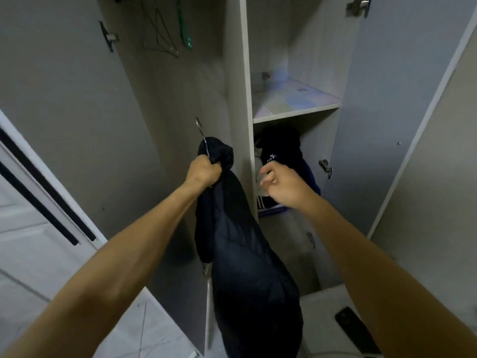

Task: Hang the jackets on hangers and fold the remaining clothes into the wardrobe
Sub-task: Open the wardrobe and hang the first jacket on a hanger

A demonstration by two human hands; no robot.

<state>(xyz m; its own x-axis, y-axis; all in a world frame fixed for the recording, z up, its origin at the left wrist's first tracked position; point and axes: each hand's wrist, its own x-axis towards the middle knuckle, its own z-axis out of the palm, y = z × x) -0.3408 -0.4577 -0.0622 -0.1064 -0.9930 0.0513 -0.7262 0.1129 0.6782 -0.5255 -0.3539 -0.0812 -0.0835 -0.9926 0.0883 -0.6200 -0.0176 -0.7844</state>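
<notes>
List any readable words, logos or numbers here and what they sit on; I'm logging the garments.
Small white logo with lettering on the dark folded garment in the lower right compartment: too blurred to read.
Dark padded jacket in the left hand's grip: no text visible.
Nothing else is legible.

Dark navy jacket (247,254) against a pale grey wardrobe (236,73).

At centre frame the quilted jacket reads almost black; a green hanger (184,29) shows at upper centre, and dark clothes (281,151) with a small white logo lie at centre right.
</notes>
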